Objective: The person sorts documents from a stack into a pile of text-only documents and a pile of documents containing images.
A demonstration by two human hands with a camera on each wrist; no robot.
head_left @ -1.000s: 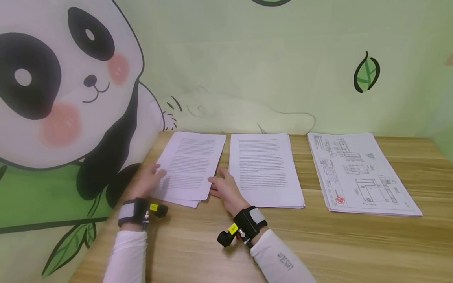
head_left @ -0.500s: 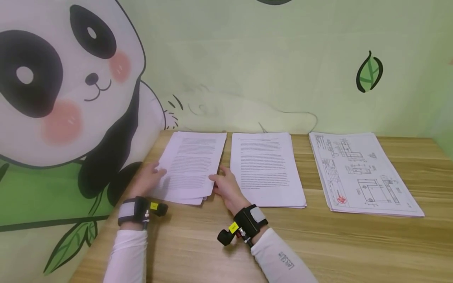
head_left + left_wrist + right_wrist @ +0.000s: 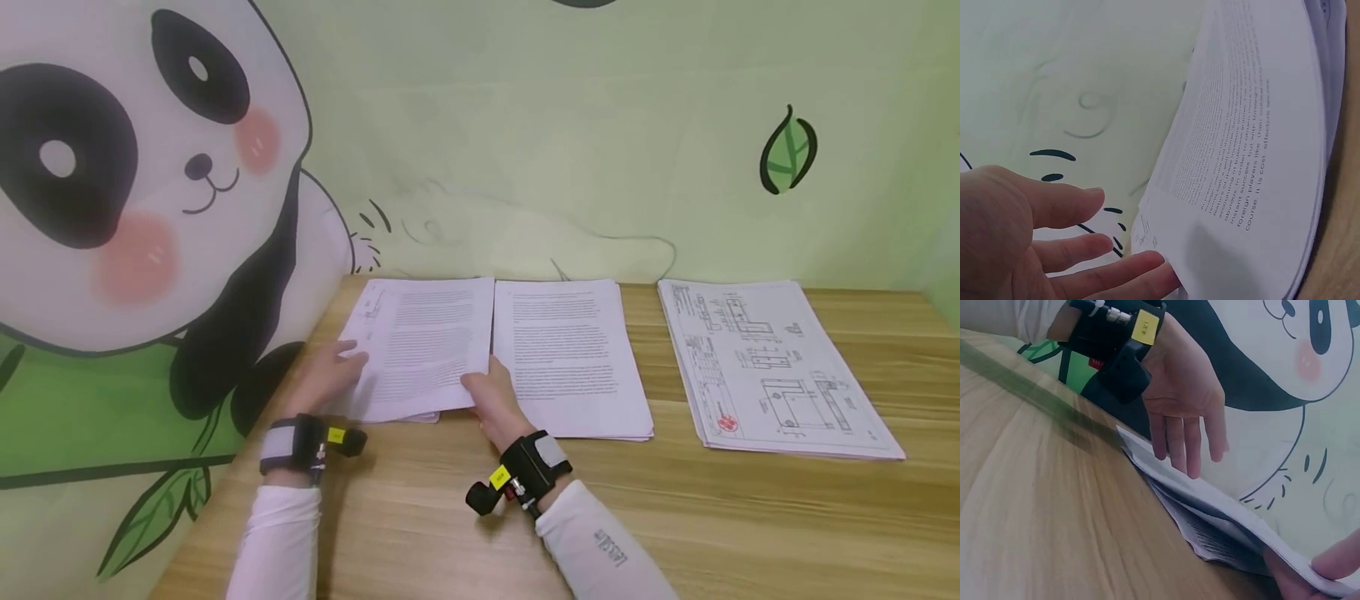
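At the left of the table lies a stack of printed text sheets, its upper sheets lifted and shifted right over the pages below. My right hand pinches their right edge; in the right wrist view its thumb is on top and a finger is underneath. My left hand is at the stack's left edge. Its fingers extend loosely, and in the left wrist view the fingertips meet the paper's edge. Part of a line drawing shows beside the text at upper left. The lower pages are mostly hidden.
A second text stack lies directly right of the first, almost touching it. Farther right is a stack of technical drawings with a red stamp. A wall with a painted panda borders the wooden table at left and back.
My right hand has drawn the upper sheets right, toward the middle stack, uncovering a drawing at upper left. My left hand has followed slightly right along the edge.
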